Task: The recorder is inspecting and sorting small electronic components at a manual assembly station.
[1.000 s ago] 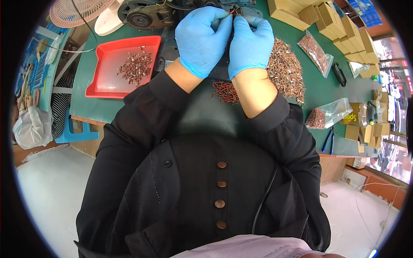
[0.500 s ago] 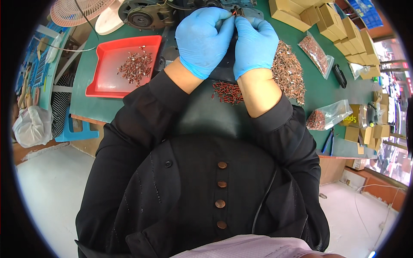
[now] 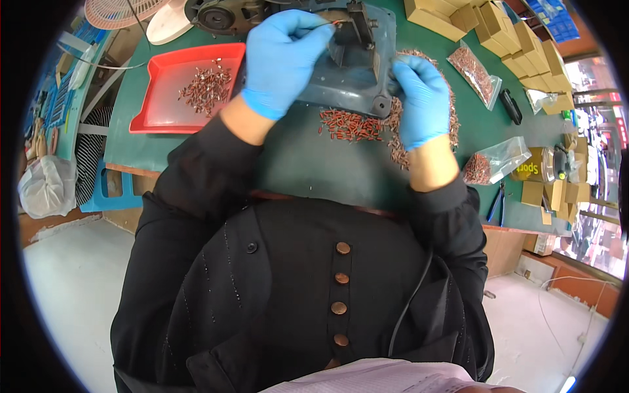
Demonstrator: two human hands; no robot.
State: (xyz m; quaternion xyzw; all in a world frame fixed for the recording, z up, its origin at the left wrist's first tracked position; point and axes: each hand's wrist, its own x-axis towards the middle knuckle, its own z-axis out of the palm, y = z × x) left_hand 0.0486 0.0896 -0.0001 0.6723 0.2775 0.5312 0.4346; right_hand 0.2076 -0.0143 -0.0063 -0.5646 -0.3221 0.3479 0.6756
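Note:
My left hand (image 3: 282,65), in a blue glove, is at the front of a dark bench machine (image 3: 354,85). Its thumb and forefinger pinch a small red part (image 3: 336,23) beside an upright metal bracket (image 3: 359,26). My right hand (image 3: 422,105), gloved alike, is at the machine's right edge, over a heap of small reddish-brown parts (image 3: 398,147). Its fingers curl together toward the thumb; what they hold, if anything, is hidden. A smaller group of red cylindrical parts (image 3: 350,126) lies in front of the machine.
At left, a red tray (image 3: 154,98) contains loose parts. A dark motor (image 3: 219,18) and a pink fan (image 3: 121,10) stand behind. Bagged parts (image 3: 470,69), cardboard boxes (image 3: 501,33), a black tool (image 3: 511,106) and blue-handled pliers (image 3: 496,204) are at right.
My hands, close together at the machine before, have parted. The right one has moved right and nearer to the heap; the left has drawn slightly left, uncovering the machine's base and bracket.

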